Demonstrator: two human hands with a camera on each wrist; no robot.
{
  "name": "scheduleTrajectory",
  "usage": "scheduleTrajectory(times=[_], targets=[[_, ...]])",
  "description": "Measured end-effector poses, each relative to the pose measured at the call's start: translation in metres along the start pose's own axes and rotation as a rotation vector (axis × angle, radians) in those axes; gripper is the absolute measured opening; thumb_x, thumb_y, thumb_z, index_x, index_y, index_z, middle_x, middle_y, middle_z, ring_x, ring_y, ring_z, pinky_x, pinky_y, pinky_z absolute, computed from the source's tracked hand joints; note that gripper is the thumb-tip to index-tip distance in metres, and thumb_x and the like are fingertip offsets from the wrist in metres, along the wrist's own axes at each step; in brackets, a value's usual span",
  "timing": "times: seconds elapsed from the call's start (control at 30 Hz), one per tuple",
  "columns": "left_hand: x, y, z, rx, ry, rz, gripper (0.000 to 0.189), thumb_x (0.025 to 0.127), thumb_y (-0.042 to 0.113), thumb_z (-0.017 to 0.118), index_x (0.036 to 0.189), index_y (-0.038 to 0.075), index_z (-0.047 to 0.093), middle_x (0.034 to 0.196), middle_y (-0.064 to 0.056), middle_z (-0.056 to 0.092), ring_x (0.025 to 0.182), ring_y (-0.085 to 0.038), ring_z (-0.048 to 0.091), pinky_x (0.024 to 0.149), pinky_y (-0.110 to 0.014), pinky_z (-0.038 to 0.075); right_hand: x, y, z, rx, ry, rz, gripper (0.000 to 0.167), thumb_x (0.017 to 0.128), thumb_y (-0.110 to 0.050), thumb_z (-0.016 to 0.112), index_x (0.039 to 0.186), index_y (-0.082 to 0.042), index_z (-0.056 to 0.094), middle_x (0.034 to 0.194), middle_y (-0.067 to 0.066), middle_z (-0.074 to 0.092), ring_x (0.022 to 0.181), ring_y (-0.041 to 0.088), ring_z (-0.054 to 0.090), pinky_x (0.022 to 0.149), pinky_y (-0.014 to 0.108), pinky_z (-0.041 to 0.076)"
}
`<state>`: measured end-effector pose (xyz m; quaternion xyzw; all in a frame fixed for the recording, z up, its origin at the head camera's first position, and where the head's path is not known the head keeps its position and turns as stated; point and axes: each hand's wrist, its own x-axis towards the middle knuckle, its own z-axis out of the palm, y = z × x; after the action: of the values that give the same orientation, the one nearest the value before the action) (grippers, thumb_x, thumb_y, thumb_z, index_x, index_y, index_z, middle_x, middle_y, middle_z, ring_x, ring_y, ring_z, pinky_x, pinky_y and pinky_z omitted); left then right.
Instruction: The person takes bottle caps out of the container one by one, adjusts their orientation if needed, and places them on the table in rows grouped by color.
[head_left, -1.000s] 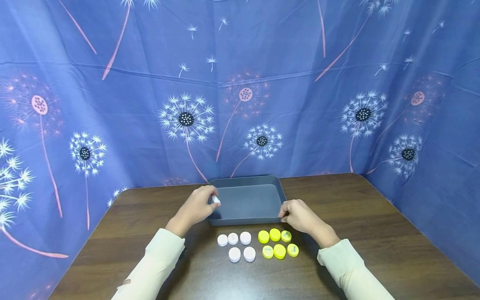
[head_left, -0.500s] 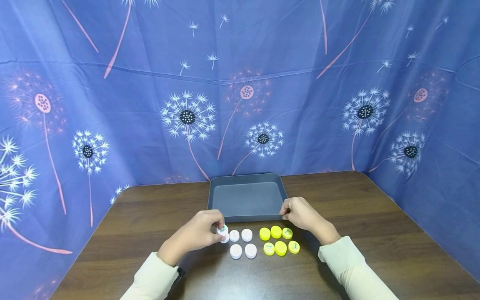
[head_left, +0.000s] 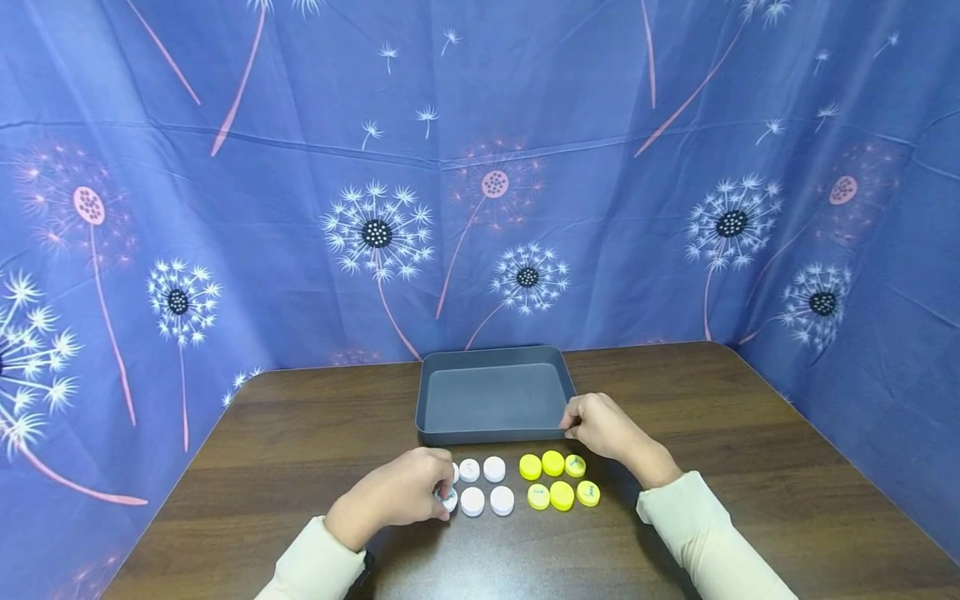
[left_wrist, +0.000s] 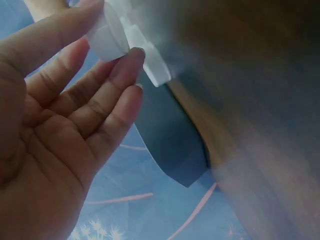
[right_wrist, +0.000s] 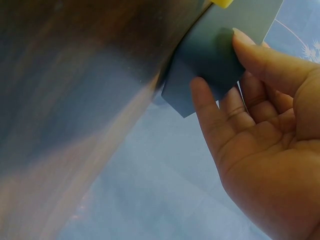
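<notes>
My left hand (head_left: 397,493) pinches a white bottle cap (head_left: 449,500) between thumb and fingers, at the left end of the front row of white caps (head_left: 502,501). In the left wrist view this cap (left_wrist: 106,39) is tilted between the fingertips, close to the other white caps. One white cap of the back row is partly hidden behind the hand. At the front right corner of the dark grey tray (head_left: 487,436), my right hand (head_left: 606,429) grips the rim, thumb on one side and fingers on the other. Nothing lies in the tray.
Several yellow bottle caps (head_left: 562,496) stand in two rows right of the white ones, in front of the tray. Everything is on a brown wooden table (head_left: 322,417). Behind it hangs a blue curtain (head_left: 600,208) with dandelion prints.
My left hand has moved from the tray's left side toward me, bringing a white cap to the left end of the front row. The right hand has stayed at the tray's corner.
</notes>
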<state>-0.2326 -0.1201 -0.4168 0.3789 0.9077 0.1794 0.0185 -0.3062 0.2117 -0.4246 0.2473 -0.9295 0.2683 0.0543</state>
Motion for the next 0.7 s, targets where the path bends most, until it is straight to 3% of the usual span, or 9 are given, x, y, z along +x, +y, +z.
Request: scheduleTrajectory(times=[0.13, 0.3, 0.7], targets=[[0.0004, 0.0039, 0.0048, 0.077, -0.037, -0.009, 0.031, 0.071, 0.014, 0.087, 0.067, 0.019, 0.057, 0.074, 0.015, 0.046, 0.067, 0.001, 0.043, 0.062, -0.018, 0.044, 0.0002, 0.0007, 0.0003, -0.004, -0.001, -0.005, 0.019, 0.08, 0.008, 0.074, 0.077, -0.01, 0.075, 0.079, -0.006, 0.067, 0.077, 0.011, 0.063, 0.069, 0.029, 0.053], [0.0004, 0.0044, 0.0072, 0.141, -0.029, 0.018, 0.032, 0.07, 0.015, 0.088, 0.063, 0.019, 0.057, 0.073, 0.016, 0.047, 0.066, 0.002, 0.043, 0.064, -0.017, 0.045, 0.0005, 0.0004, 0.0, -0.004, 0.002, -0.003, 0.02, 0.08, 0.008, 0.074, 0.076, -0.011, 0.075, 0.078, -0.007, 0.067, 0.076, 0.01, 0.062, 0.069, 0.029, 0.053], [0.0004, 0.0058, 0.0089, 0.137, -0.023, 0.008, 0.03, 0.072, 0.014, 0.087, 0.065, 0.019, 0.058, 0.073, 0.016, 0.047, 0.067, 0.002, 0.043, 0.063, -0.017, 0.045, -0.0021, -0.0007, -0.0012, -0.004, -0.005, -0.024, 0.018, 0.08, 0.009, 0.073, 0.077, -0.009, 0.075, 0.078, -0.003, 0.068, 0.076, 0.011, 0.063, 0.068, 0.028, 0.053]])
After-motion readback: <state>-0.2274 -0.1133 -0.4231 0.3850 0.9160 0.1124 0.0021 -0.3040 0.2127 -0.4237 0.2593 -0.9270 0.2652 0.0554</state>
